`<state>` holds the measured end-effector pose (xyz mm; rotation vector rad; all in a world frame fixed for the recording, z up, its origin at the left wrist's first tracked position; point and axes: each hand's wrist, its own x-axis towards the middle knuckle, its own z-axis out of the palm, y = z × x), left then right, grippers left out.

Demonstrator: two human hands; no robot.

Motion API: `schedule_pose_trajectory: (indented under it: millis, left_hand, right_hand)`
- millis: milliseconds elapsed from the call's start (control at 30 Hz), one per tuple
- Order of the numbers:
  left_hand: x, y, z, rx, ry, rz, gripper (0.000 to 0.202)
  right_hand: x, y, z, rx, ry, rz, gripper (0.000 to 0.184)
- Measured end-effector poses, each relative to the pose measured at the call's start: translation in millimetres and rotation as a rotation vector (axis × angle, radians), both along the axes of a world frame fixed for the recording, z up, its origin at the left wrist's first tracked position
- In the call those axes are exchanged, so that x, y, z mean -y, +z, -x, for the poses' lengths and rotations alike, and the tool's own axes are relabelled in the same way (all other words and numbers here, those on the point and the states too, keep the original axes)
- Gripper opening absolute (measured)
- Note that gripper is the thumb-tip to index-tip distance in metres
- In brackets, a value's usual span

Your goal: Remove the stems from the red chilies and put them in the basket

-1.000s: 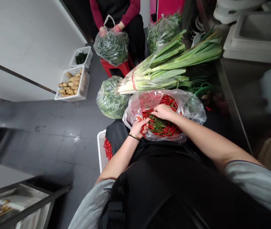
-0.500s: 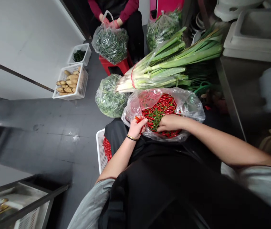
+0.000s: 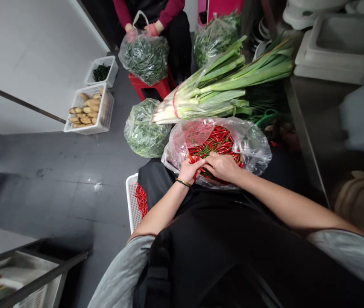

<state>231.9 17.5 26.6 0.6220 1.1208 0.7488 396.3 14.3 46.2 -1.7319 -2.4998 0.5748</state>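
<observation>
The left hand (image 3: 189, 170) is closed around a few red chillies (image 3: 195, 159), its thumb pointing right. The right hand (image 3: 222, 166) is just beside it, fingers curled and their tips meeting the left thumb; whether they pinch a chilli or a stem, I cannot tell. Both hands are over the near side of an open plastic bag (image 3: 254, 143), which sits at the person's lap, filled with loose chillies (image 3: 222, 139) and green stems. Near and to the left, a white basket (image 3: 131, 205) holds more chillies, partly hidden by the left leg and arm. Just beyond the bag lies a bundle of leeks (image 3: 207, 92), white ends to the left, with a bag of greens (image 3: 146, 132) beside those ends. Farther off, a co-worker's gloved hands (image 3: 151, 30) are at another bag on a red stool (image 3: 161, 88). Far left, a potato basket (image 3: 106, 115) stands on the floor.
</observation>
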Motion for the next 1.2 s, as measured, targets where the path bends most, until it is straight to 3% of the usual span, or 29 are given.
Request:
schedule_pose_trajectory:
  millis: [133,233,333,400,533,633,700,767,867,967,1067,1133,1200]
  left_hand:
    - [-2,2.5,-4,0.042,0.074,0.012,0.047]
    - [-2,3.4,0,0.064,0.115,0.053,0.049]
    - [1,5.7,2,0.073,0.064,0.002,0.047]
    - [5,9.8,1,0.031,-0.004,-0.100,0.043]
    - [11,25.9,3,-0.128,-0.061,-0.417,0.035]
    - [16,44.6,9,-0.038,-0.008,-0.468,0.031]
    - [19,59.4,13,0.106,0.037,-0.391,0.032]
    - [22,74.7,16,0.214,0.085,-0.320,0.033]
    - [21,94.5,23,0.231,0.209,-0.363,0.035]
    - [14,104.4,47,0.159,0.313,-0.492,0.033]
    - [3,93.9,99,0.027,0.367,-0.498,0.033]
    - [-3,71.4,144,-0.154,0.476,-0.484,0.033]
    - [-5,39.6,187,-0.450,0.566,-0.415,0.030]
  right_hand:
    - [25,-10.7,-1,-0.072,-0.115,-0.029,0.038]
    - [30,-21.4,-3,-0.186,-0.066,-0.001,0.040]
    - [31,-26.0,-6,-0.259,-0.033,-0.064,0.046]
    - [29,-24.4,-7,-0.276,0.005,-0.023,0.046]
    - [20,-4.9,-7,-0.349,0.153,0.247,0.040]
    - [20,25.6,-3,-0.568,0.216,0.371,0.041]
    - [26,46.7,7,-0.747,0.220,0.299,0.042]
    - [36,60.1,23,-0.850,0.233,0.129,0.044]
    - [46,57.8,43,-0.810,0.326,0.005,0.045]
    - [41,41.6,34,-0.635,0.284,0.129,0.046]
    - [22,30.8,-7,-0.334,0.068,0.153,0.032]
    - [7,25.1,-36,-0.023,-0.071,0.061,0.036]
    - [-8,16.8,-55,0.213,-0.094,0.064,0.042]
